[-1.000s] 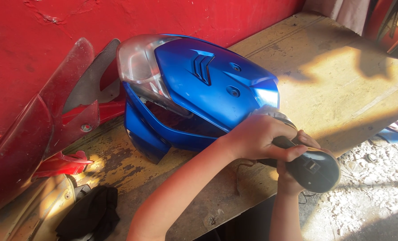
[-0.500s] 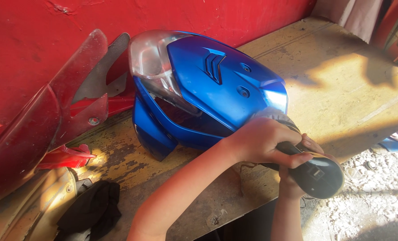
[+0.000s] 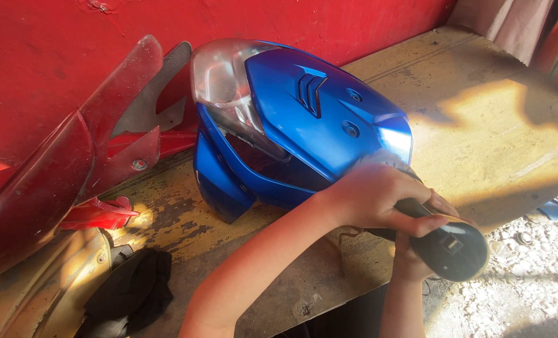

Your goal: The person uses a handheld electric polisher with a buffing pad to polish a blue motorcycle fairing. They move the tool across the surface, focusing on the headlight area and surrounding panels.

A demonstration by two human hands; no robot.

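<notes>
Both hands, the left hand (image 3: pixel 370 197) and right hand (image 3: pixel 410 263), are gripping a black power tool (image 3: pixel 448 247) against the blue scooter cowl (image 3: pixel 304 125) on the counter (image 3: pixel 479 125).

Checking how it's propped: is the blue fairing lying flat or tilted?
Tilted. The blue fairing leans headlight-end up against the red wall, its lower edge on the bench.

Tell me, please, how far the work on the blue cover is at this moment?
Done: the blue fairing shines glossy on its top face, with the clear headlight lens in place. In hand: the left hand and the right hand grip a black power tool, its head pressed on the fairing's lower corner. Left: I cannot tell how much; the dark red panels beside it lie untouched.
</notes>
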